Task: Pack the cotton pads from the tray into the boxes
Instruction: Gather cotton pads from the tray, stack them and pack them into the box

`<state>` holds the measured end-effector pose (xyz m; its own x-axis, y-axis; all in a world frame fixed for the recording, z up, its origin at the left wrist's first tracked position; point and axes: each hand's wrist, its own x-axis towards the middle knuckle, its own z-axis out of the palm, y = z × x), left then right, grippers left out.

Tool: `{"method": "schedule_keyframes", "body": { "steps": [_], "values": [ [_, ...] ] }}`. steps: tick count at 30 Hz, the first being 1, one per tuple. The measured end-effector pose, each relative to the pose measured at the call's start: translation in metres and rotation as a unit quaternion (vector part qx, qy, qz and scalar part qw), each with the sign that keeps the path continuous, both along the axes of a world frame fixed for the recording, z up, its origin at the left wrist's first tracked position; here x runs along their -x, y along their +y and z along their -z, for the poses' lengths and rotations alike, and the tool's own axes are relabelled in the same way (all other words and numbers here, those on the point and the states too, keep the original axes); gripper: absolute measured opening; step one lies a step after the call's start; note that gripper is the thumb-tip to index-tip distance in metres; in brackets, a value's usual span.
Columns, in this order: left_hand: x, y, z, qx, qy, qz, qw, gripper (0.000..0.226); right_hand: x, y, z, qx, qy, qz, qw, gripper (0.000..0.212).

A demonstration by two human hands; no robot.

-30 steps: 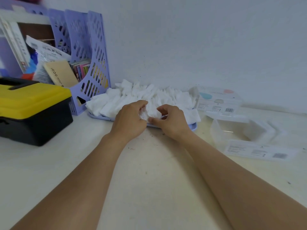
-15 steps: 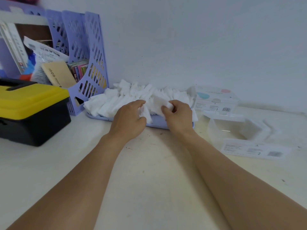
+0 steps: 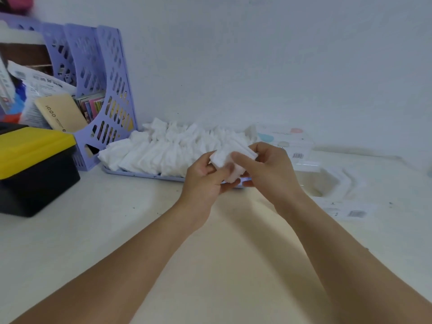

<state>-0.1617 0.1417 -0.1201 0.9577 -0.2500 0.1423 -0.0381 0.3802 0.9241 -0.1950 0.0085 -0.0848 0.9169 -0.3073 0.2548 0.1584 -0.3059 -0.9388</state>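
A heap of white cotton pads (image 3: 173,146) fills a lilac tray (image 3: 140,175) against the wall. Both hands are lifted just in front of the tray's right end and hold one stack of cotton pads (image 3: 230,160) between them. My left hand (image 3: 205,178) grips the stack from the left and below. My right hand (image 3: 268,169) pinches it from the right, thumb across its front. An open clear box (image 3: 327,183) lies on the table to the right of my hands. A closed box with coloured print (image 3: 287,141) stands behind it.
A black case with a yellow lid (image 3: 30,164) sits at the left. Behind it a lilac file rack (image 3: 102,90) holds papers and booklets. A flat labelled lid (image 3: 350,210) lies in front of the open box. The white wall runs close behind the tray.
The hands were down among the pads on the tray. They have gathered a stack, lifted it off the tray and drawn it slightly toward me.
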Motion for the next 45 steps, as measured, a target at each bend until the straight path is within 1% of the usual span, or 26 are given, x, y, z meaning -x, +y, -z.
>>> {"method": "schedule_keyframes", "body": {
  "steps": [1,2,3,6,7,8,9,10,11,12,14,16,18,21,24,29,32,34,36,37,38,40,42,43,44,45],
  "values": [
    [-0.002,0.002,-0.002,-0.007,0.001,-0.007,1.0,0.033,-0.001,-0.002,0.0,0.058,-0.035,0.015,0.998,0.01],
    [-0.003,0.004,-0.004,-0.021,0.001,-0.011,1.0,0.034,-0.002,-0.004,0.0,0.09,-0.062,0.021,0.994,0.006],
    [-0.005,0.006,-0.005,-0.036,-0.002,-0.011,0.999,0.035,-0.002,-0.007,0.0,0.104,-0.079,0.022,0.991,0.003],
    [-0.008,0.012,-0.005,-0.067,0.001,0.001,0.998,0.032,-0.005,-0.019,-0.003,0.124,-0.099,0.039,0.987,0.009],
    [-0.01,0.013,-0.004,-0.07,0.006,0.005,0.998,0.03,-0.007,-0.024,-0.005,0.098,-0.098,0.048,0.989,0.011],
    [-0.011,0.014,-0.003,-0.07,0.011,0.008,0.997,0.029,-0.008,-0.028,-0.008,0.038,-0.089,0.051,0.994,0.014],
    [-0.012,0.015,-0.002,-0.072,0.016,0.012,0.997,0.028,-0.006,-0.031,-0.013,-0.054,-0.07,0.032,0.996,0.017],
    [-0.014,0.015,-0.001,-0.074,0.02,0.016,0.997,0.026,-0.005,-0.033,-0.016,-0.151,-0.044,-0.007,0.988,0.017],
    [-0.015,0.014,-0.001,-0.073,0.024,0.02,0.997,0.024,-0.002,-0.032,-0.019,-0.222,-0.015,-0.049,0.974,0.015],
    [-0.015,0.013,-0.001,-0.067,0.03,0.026,0.997,0.022,-0.001,-0.031,-0.019,-0.246,0.01,-0.08,0.966,0.012],
    [-0.014,0.012,-0.001,-0.054,0.043,0.041,0.997,0.021,0.0,-0.025,-0.014,-0.198,0.044,-0.092,0.975,0.011],
    [-0.013,0.011,-0.002,-0.048,0.05,0.051,0.996,0.024,-0.003,-0.019,-0.008,-0.123,0.045,-0.061,0.989,0.015],
    [-0.012,0.011,-0.003,-0.038,0.057,0.052,0.996,0.026,-0.006,-0.017,-0.002,-0.095,0.039,-0.045,0.994,0.018],
    [-0.011,0.011,-0.005,-0.026,0.067,0.045,0.996,0.029,-0.008,-0.017,0.001,-0.088,0.034,-0.034,0.995,0.022],
    [-0.011,0.011,-0.006,-0.023,0.065,0.043,0.997,0.031,-0.009,-0.016,0.003,-0.072,0.037,-0.046,0.996,0.024],
    [-0.012,0.011,-0.006,-0.027,0.065,0.044,0.997,0.032,-0.011,-0.015,0.007,-0.057,0.042,-0.043,0.997,0.023],
    [-0.012,0.012,-0.007,-0.028,0.071,0.043,0.996,0.037,-0.011,-0.015,0.008,-0.049,0.035,-0.033,0.998,0.021],
    [-0.011,0.012,-0.007,-0.044,0.05,0.055,0.996,0.039,-0.01,-0.013,0.009,-0.04,0.038,-0.034,0.998,0.019],
    [-0.009,0.013,-0.006,-0.074,0.009,0.056,0.996,0.028,-0.008,-0.011,0.009,-0.032,0.035,-0.035,0.998,0.017],
    [-0.01,0.014,-0.004,-0.081,-0.001,0.049,0.995,0.023,-0.008,-0.009,0.008,-0.021,0.025,-0.024,0.999,0.021],
    [-0.011,0.014,-0.002,-0.083,-0.002,0.04,0.996,0.023,-0.007,-0.007,0.007,-0.003,0.016,-0.005,1.0,0.03],
    [-0.012,0.012,-0.001,-0.074,0.01,0.03,0.997,0.025,-0.007,-0.003,0.005,0.02,0.017,0.011,1.0,0.057],
    [-0.009,0.008,-0.002,-0.033,0.035,0.053,0.997,0.029,-0.005,0.005,0.004,-0.033,0.076,-0.07,0.994,0.083],
    [-0.006,0.005,-0.003,-0.004,0.054,0.077,0.996,0.031,-0.005,0.01,0.006,-0.058,0.112,-0.119,0.985,0.093],
    [-0.001,0.002,-0.005,0.02,0.073,0.101,0.992,0.03,-0.005,0.015,0.008,-0.067,0.139,-0.155,0.976,0.101],
    [0.002,-0.001,-0.007,0.037,0.09,0.12,0.988,0.026,-0.005,0.018,0.01,-0.068,0.154,-0.171,0.971,0.102]
  ]
}}
